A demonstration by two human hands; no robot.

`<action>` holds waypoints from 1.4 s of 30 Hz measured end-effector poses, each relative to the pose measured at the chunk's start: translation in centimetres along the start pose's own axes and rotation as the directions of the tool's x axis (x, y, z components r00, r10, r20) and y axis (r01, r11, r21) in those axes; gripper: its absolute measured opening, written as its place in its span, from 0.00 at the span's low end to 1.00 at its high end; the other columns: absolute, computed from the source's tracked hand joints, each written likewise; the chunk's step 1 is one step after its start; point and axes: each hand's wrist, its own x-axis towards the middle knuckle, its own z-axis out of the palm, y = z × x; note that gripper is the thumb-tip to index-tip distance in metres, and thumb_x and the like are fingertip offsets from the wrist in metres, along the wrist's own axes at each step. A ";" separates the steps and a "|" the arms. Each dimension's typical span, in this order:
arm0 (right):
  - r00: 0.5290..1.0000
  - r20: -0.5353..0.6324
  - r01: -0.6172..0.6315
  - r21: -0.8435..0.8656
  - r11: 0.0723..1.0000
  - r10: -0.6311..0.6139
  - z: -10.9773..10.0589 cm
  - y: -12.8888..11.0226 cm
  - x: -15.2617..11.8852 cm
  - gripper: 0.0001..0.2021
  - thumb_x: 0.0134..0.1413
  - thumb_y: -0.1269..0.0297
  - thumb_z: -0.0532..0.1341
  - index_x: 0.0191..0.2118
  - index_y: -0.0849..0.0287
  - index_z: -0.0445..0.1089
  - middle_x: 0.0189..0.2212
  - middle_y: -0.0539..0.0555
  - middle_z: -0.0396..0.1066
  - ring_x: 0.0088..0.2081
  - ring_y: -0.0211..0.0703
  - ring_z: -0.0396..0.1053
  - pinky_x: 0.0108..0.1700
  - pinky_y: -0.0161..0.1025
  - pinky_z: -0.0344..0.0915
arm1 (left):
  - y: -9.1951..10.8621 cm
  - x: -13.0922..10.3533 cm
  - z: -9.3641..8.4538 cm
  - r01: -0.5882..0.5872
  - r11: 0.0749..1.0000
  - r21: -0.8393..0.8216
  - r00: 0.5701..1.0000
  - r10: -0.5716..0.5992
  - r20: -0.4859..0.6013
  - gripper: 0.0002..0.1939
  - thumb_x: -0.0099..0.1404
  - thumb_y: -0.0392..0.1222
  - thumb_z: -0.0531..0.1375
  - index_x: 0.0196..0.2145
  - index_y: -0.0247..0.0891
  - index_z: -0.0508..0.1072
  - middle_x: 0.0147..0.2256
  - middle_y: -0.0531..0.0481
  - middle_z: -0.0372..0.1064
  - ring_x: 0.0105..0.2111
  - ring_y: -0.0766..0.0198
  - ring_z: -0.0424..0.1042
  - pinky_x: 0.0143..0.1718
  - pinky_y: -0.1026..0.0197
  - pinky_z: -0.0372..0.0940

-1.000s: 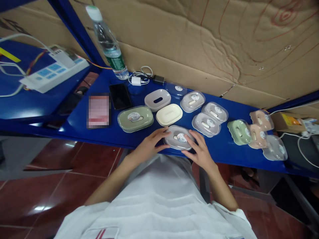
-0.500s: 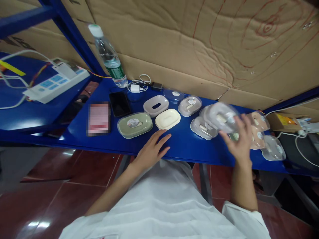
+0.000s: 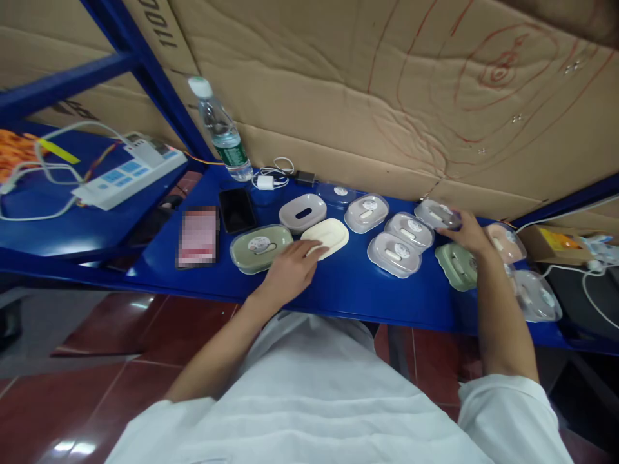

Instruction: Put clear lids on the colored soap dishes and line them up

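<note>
My right hand (image 3: 468,233) has its fingers around the right end of a grey box with a clear lid (image 3: 438,214), at the back right of the blue table. My left hand (image 3: 294,267) rests over the near left edge of a cream oval tray (image 3: 333,237), its fingers bent onto it. Left of that hand lies a green lidded box (image 3: 261,248). Behind the tray is a grey oval piece with a slot (image 3: 290,216). More grey lidded boxes (image 3: 366,213) stand between my hands, and another green box (image 3: 455,265) is beside my right wrist.
A water bottle (image 3: 227,145), a white charger (image 3: 265,183) and a black phone (image 3: 236,210) are at the back left. Peach boxes (image 3: 505,242) and a clear-lidded box (image 3: 538,296) lie at the right. A cardboard wall (image 3: 309,96) stands behind.
My right hand has moved the grey box back and right, down to the table. My left hand has shifted onto the cream tray. The view has tilted slightly.
</note>
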 end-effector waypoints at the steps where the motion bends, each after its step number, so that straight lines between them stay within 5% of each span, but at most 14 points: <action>1: 1.000 0.024 0.020 0.011 1.000 -0.020 -0.2 0.0 -0.1 0.37 0.51 0.61 0.79 0.63 0.72 0.72 0.60 0.74 0.73 0.61 0.52 0.71 0.62 0.48 0.65 | -0.4 1.0 -0.4 0.033 0.996 0.077 0.999 -0.034 0.006 0.22 0.75 0.30 0.53 0.61 0.40 0.77 0.59 0.38 0.76 0.59 0.46 0.76 0.62 0.41 0.71; 5: 0.998 -0.009 0.058 0.011 0.998 -0.058 -1.7 -1.5 -1.8 0.32 0.61 0.61 0.73 0.66 0.71 0.70 0.68 0.80 0.64 0.72 0.58 0.63 0.69 0.53 0.59 | -2.1 4.5 -1.1 0.190 0.923 0.333 0.968 -0.233 0.093 0.21 0.73 0.33 0.55 0.60 0.33 0.77 0.55 0.29 0.77 0.57 0.36 0.76 0.60 0.32 0.67; 8: 0.972 -0.168 0.163 -0.006 0.987 -0.162 -1.6 -5.7 -6.1 0.30 0.72 0.57 0.64 0.72 0.66 0.66 0.73 0.75 0.60 0.76 0.61 0.56 0.75 0.59 0.54 | -3.3 6.2 -1.0 0.276 0.878 0.391 0.926 -0.352 0.136 0.18 0.73 0.33 0.54 0.52 0.31 0.81 0.48 0.26 0.80 0.53 0.34 0.78 0.53 0.34 0.69; 12: 0.890 -0.208 0.433 0.109 0.895 -0.406 2.7 -13.8 -14.4 0.21 0.75 0.56 0.61 0.68 0.48 0.71 0.71 0.60 0.66 0.73 0.60 0.64 0.73 0.66 0.63 | -3.3 6.7 -1.2 0.313 0.859 0.406 0.923 -0.375 0.082 0.15 0.74 0.34 0.53 0.45 0.32 0.81 0.45 0.30 0.80 0.50 0.37 0.78 0.48 0.42 0.70; 16: 0.870 -0.093 0.491 0.259 0.831 -0.485 8.4 -18.6 -19.7 0.23 0.76 0.59 0.59 0.71 0.43 0.68 0.71 0.59 0.65 0.71 0.58 0.67 0.71 0.62 0.69 | -1.2 4.7 -1.3 0.234 0.918 0.319 0.969 -0.248 0.001 0.11 0.77 0.39 0.56 0.47 0.36 0.79 0.47 0.36 0.79 0.50 0.43 0.77 0.48 0.46 0.71; 20: 0.890 -0.064 0.451 0.269 0.851 -0.451 10.7 -18.8 -20.3 0.24 0.76 0.59 0.58 0.73 0.43 0.64 0.73 0.60 0.62 0.73 0.60 0.64 0.73 0.65 0.66 | 0.9 2.2 0.2 0.110 0.973 0.205 0.993 -0.115 0.014 0.12 0.78 0.35 0.54 0.49 0.38 0.78 0.48 0.40 0.79 0.51 0.47 0.77 0.51 0.48 0.73; 26: 0.911 -0.054 0.405 0.301 0.864 -0.408 10.5 -18.1 -19.9 0.26 0.77 0.58 0.58 0.75 0.43 0.61 0.74 0.60 0.61 0.73 0.59 0.64 0.73 0.64 0.67 | 1.7 0.7 2.6 0.133 0.980 0.149 0.991 -0.130 -0.027 0.13 0.77 0.40 0.59 0.57 0.36 0.75 0.56 0.34 0.75 0.60 0.40 0.73 0.57 0.41 0.74; 31: 0.899 -0.061 0.434 0.249 0.866 -0.433 10.4 -18.6 -19.9 0.31 0.76 0.59 0.59 0.79 0.40 0.54 0.76 0.58 0.58 0.75 0.60 0.60 0.73 0.64 0.66 | 2.7 -1.9 3.4 -0.011 0.998 0.060 0.998 0.008 0.057 0.12 0.79 0.37 0.57 0.56 0.40 0.76 0.55 0.39 0.78 0.60 0.46 0.76 0.60 0.43 0.74; 36: 0.856 0.011 0.503 0.214 0.837 -0.517 10.2 -18.7 -20.0 0.25 0.75 0.59 0.61 0.73 0.39 0.65 0.75 0.55 0.61 0.72 0.59 0.66 0.71 0.62 0.69 | 2.8 -4.7 2.9 -0.177 0.984 -0.024 0.980 0.178 0.090 0.13 0.79 0.34 0.57 0.55 0.40 0.77 0.55 0.42 0.79 0.60 0.51 0.76 0.64 0.46 0.73; 39: 0.849 0.000 0.517 0.201 0.832 -0.528 10.1 -18.9 -20.0 0.20 0.75 0.58 0.62 0.67 0.43 0.73 0.72 0.56 0.66 0.68 0.58 0.70 0.68 0.60 0.72 | 2.4 -4.2 1.6 -0.195 0.977 -0.082 0.976 0.202 0.083 0.10 0.80 0.39 0.58 0.52 0.40 0.78 0.52 0.43 0.80 0.57 0.53 0.78 0.62 0.48 0.73; 42: 0.855 -0.021 0.511 0.196 0.837 -0.518 10.2 -19.0 -20.0 0.17 0.74 0.56 0.63 0.64 0.45 0.75 0.70 0.58 0.68 0.67 0.58 0.71 0.67 0.60 0.72 | 2.0 -0.8 0.3 -0.168 0.979 -0.116 0.980 0.179 0.091 0.11 0.82 0.44 0.56 0.51 0.41 0.78 0.50 0.44 0.80 0.51 0.54 0.79 0.58 0.49 0.72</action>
